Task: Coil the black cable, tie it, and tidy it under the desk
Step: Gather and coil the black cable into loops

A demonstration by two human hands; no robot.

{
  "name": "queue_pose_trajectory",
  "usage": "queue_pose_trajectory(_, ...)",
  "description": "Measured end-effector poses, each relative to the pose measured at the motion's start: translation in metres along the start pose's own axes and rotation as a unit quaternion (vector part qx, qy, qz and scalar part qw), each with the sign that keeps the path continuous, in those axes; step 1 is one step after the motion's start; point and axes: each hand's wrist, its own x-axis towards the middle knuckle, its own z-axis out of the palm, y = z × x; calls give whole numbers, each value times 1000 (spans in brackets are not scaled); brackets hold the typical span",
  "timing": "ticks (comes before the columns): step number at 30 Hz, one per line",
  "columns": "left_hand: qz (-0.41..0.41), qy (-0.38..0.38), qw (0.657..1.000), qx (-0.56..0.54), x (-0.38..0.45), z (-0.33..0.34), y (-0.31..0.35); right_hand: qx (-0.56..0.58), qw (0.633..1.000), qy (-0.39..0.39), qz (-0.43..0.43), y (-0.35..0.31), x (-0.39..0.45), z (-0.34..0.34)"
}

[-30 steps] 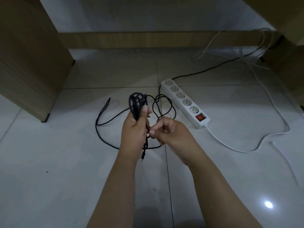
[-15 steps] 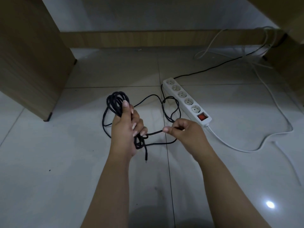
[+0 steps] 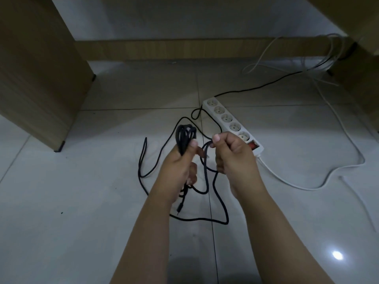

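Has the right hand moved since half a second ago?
Yes. The right hand has come back toward the left hand, pulling black cable away from the power strip's red switch.

Your two arms come up from the bottom edge, and both are bare the whole way: no sleeve, no cuff on either forearm. Your left hand [image 3: 180, 160] carries no ring that I can make out, and the wrist below it has no watch and no band. Your right hand [image 3: 233, 154] looks just the same, bare knuckles and a bare wrist. No gloves on you. Your nails are short and unpainted, with the thumbnail on each hand catching the light as a pale patch. The lighting is dim, so finer marks on your hands and arms are beyond telling from here.
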Motion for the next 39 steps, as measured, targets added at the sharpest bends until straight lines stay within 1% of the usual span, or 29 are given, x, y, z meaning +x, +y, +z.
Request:
queue_pose_trajectory(4, -12, -104, 994, -17, -5, 3, 1, -30, 997, 60, -33, -1, 0, 1)
queue_pose_trajectory(6, -42, -127, 991, -9, -3, 3, -1, -28, 996, 84, -33, -1, 2, 0)
queue_pose_trajectory(8, -46, -128, 991, 4, -2, 4, -1, -25, 995, 90, -18, -1, 4, -3)
queue_pose_trajectory(10, -20, -92, 995, 34, -1, 4, -2, -33, 996, 80, -4, 0, 5, -8)
queue_pose_trajectory(12, -1, -45, 999, 26, 2, -2, -5, -52, 997, 65, 4, 2, 7, -14)
queue_pose_trajectory(16, -21, 20, 995, -97, 8, -9, -11, -98, 994, 42, 10, 2, 7, -20)
queue_pose_trajectory(18, -31, 59, 987, -147, 9, -10, -9, -90, 995, 44, 16, 1, 7, -20)
queue_pose_trajectory(20, -29, 71, 983, -164, 9, -11, -5, -45, 997, 43, 34, 1, 6, -17)
queue_pose_trajectory(23, -11, 67, 989, -134, 8, -9, -3, 95, 992, 23, 77, 0, 3, -9)
queue_pose_trajectory(25, -2, 71, 991, -113, 8, -5, -3, 144, 985, 8, 92, -3, -1, -2)
queue_pose_trajectory(28, 11, 75, 994, -77, 10, 0, -6, 125, 987, -14, 98, -4, -5, 5)
queue_pose_trajectory(33, 30, 60, 997, 35, 11, 2, -10, 73, 994, -42, 70, -3, -7, 7)
queue_pose_trajectory(36, 60, 17, 995, 81, 10, 0, -15, 64, 995, -45, 68, -3, -7, 8)
queue_pose_trajectory(39, 66, -48, 993, 87, 13, -5, -19, 63, 992, -65, 86, -6, -7, 6)
